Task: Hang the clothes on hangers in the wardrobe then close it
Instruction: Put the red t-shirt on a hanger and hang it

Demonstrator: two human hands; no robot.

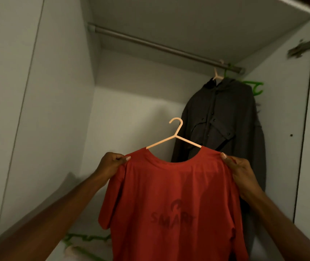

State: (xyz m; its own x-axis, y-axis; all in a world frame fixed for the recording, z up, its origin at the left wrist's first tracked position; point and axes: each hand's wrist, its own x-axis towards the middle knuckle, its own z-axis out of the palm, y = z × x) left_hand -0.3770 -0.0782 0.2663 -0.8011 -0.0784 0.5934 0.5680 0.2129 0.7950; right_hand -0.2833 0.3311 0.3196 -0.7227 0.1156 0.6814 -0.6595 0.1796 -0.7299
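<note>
While both shoulders are pinched, left hand [112, 162] and right hand [238, 170] keep the red T-shirt [171, 204] spread on its pale hanger [174, 136], hook free below the wardrobe rail [150, 44]. Dark jacket [223, 125] hangs at rail's right end. Green hangers [86, 240] lie on the wardrobe floor; grey walls, dim light.

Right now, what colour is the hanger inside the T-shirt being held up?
Pale peach-pink; the hanger shows best in the head view, above the red T-shirt.

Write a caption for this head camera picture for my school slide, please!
Two hands, left hand and right hand, hold a red T-shirt on a hanger below the wardrobe rail.
</note>
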